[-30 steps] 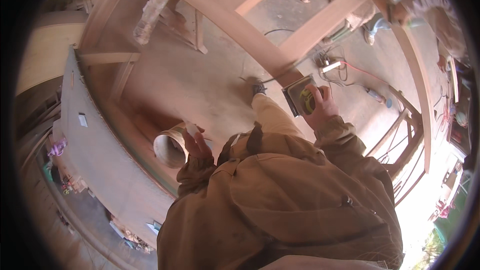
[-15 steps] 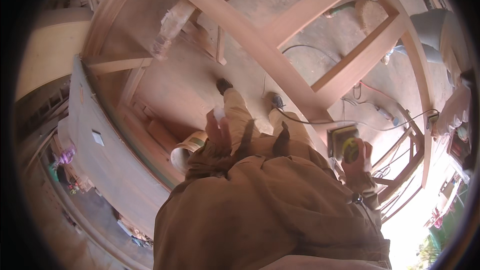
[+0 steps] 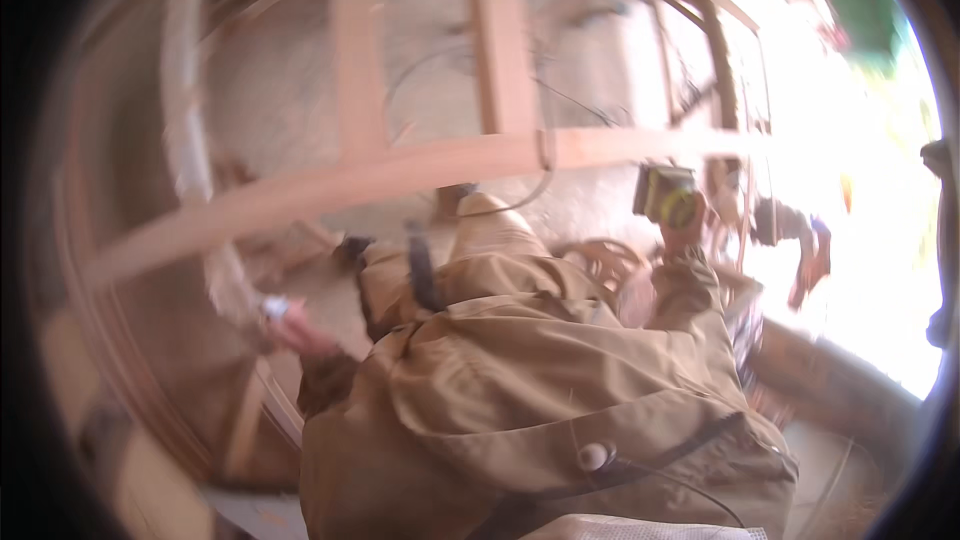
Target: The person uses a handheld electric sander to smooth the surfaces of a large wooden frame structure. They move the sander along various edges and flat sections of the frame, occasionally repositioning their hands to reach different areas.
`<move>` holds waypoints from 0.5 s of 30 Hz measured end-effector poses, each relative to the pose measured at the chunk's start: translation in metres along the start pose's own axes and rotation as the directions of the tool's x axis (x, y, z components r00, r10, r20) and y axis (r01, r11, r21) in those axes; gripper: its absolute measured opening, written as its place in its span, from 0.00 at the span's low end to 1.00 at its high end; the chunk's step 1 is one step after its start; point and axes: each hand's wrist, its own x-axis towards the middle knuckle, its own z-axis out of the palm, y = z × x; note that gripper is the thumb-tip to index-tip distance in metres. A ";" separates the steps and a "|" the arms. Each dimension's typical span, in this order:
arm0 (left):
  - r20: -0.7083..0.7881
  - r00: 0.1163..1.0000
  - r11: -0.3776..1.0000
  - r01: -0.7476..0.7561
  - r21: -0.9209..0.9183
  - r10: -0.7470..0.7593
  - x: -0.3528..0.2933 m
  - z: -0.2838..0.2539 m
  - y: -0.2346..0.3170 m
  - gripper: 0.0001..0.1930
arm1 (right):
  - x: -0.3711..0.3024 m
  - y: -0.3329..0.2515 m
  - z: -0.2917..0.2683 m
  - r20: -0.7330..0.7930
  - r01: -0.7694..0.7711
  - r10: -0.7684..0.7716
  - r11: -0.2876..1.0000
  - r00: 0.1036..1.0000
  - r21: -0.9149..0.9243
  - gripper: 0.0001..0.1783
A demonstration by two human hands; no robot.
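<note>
My right hand (image 3: 684, 230) is closed around a palm sander (image 3: 652, 192) with a yellow-green body and a dark pad. The sander is held up just below the long wooden rail (image 3: 430, 168) of a large unpainted frame; I cannot tell whether they touch. Lower on the left, my left hand (image 3: 308, 334) is closed on a small white object (image 3: 274, 308), too blurred to name. A dark cable (image 3: 547, 162) loops over the rail in the middle.
Two wooden crosspieces (image 3: 357, 50) run from the rail toward the far side. A long pale wrapped piece (image 3: 185, 90) lies on the left. A brown openwork chair (image 3: 606, 258) stands near my right forearm. Another person's arm (image 3: 812, 255) shows at the right against bright light.
My view has swung to the right and blurred, so the frame's rail now crosses in front of me. My left hand has moved out to the left; both hands keep their hold.
</note>
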 end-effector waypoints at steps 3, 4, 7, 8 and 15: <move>0.131 0.919 0.852 0.393 -0.346 -0.371 0.043 -0.017 0.006 0.13 | -0.036 -0.024 -0.088 -0.178 -0.256 0.234 0.961 0.956 -0.108 0.40; 0.378 0.768 0.688 0.636 -0.350 -0.518 0.076 -0.044 0.040 0.13 | -0.056 -0.004 -0.107 -0.261 -0.244 0.195 0.955 0.945 -0.169 0.41; 0.312 0.858 0.742 0.511 -0.435 -0.408 0.113 -0.027 0.061 0.14 | -0.078 0.018 -0.132 -0.350 -0.443 0.358 0.874 0.866 -0.202 0.41; 0.364 0.859 0.746 0.500 -0.441 -0.361 0.111 -0.023 0.062 0.14 | -0.093 0.024 -0.138 -0.388 -0.498 0.402 0.847 0.829 -0.187 0.42; 0.510 0.851 0.755 0.416 -0.507 -0.127 0.086 0.007 0.176 0.14 | -0.085 0.086 -0.103 -0.488 -0.515 0.444 0.857 0.751 -0.013 0.42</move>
